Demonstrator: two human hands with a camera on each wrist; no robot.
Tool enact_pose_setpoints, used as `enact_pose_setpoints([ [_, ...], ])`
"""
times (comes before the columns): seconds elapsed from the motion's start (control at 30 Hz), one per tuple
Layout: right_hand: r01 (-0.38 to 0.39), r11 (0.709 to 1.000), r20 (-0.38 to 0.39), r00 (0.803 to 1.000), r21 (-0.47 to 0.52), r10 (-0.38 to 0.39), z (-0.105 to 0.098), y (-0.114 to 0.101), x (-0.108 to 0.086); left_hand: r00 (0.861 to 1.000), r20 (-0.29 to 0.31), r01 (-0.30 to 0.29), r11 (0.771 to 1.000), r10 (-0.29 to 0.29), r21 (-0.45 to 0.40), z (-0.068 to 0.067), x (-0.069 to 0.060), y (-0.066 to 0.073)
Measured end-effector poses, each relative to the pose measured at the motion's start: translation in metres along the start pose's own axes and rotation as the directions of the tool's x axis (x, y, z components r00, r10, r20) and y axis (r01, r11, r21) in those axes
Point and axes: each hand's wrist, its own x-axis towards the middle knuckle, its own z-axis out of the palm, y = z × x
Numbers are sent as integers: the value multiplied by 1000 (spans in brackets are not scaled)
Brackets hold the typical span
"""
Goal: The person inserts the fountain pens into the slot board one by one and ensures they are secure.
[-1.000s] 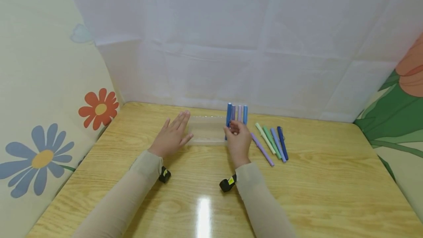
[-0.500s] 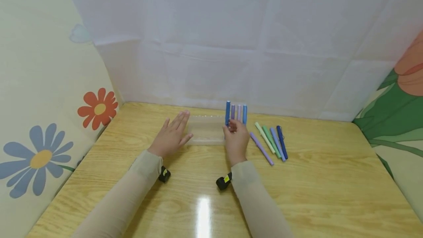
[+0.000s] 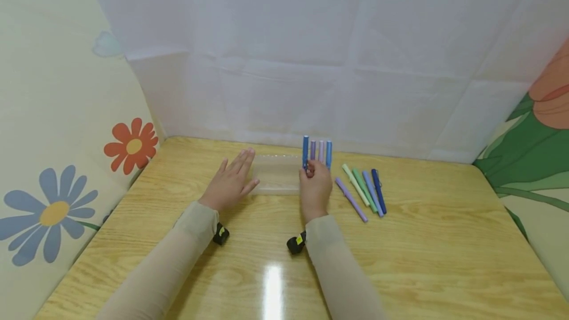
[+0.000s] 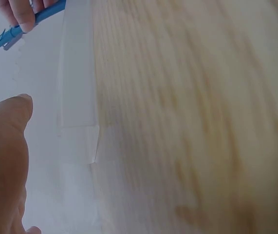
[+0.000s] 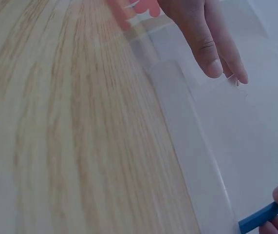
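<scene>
A clear box (image 3: 276,192) lies at the middle of the table, in front of the white cloth. My left hand (image 3: 228,184) rests against its left end, fingers straight. At its right end my right hand (image 3: 316,189) pinches a blue pen (image 3: 305,146), which stands in line with the box's side. In the right wrist view the blue pen (image 5: 260,218) is between thumb and fingers beside the box wall (image 5: 192,146). Behind the right hand are a dark purple pen (image 3: 313,149), a light purple pen (image 3: 321,150) and another blue pen (image 3: 329,152), their lower parts hidden.
Right of the hand, a purple pen (image 3: 351,200), a pale green pen (image 3: 355,185), a green pen (image 3: 365,191), a periwinkle pen (image 3: 373,193) and a navy pen (image 3: 379,191) lie on the wooden table (image 3: 426,251). A white cloth (image 3: 284,63) hangs behind.
My right hand has moved slightly left with the blue pen, away from the other pens. The left hand has stayed at the box's left end.
</scene>
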Motion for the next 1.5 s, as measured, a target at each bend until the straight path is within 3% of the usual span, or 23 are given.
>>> enact_pose_setpoints([
  [0.33, -62, 998, 27, 998, -16, 63, 0, -2, -4, 1000, 2, 10, 1000, -10, -8, -3, -1, 2],
  [1.0, 43, 999, -32, 999, -17, -44, 1, 8, -8, 1000, -8, -5, 1000, 4, -7, 0, 0, 1],
  [1.27, 81, 991, -48, 996, 105, -76, -2, 8, -6, 1000, -6, 3, 1000, -3, -5, 0, 0, 1],
  [1.5, 165, 978, -43, 986, 130, -161, -20, -5, 4, 1000, -3, 7, 1000, -7, -10, 0, 0, 1],
])
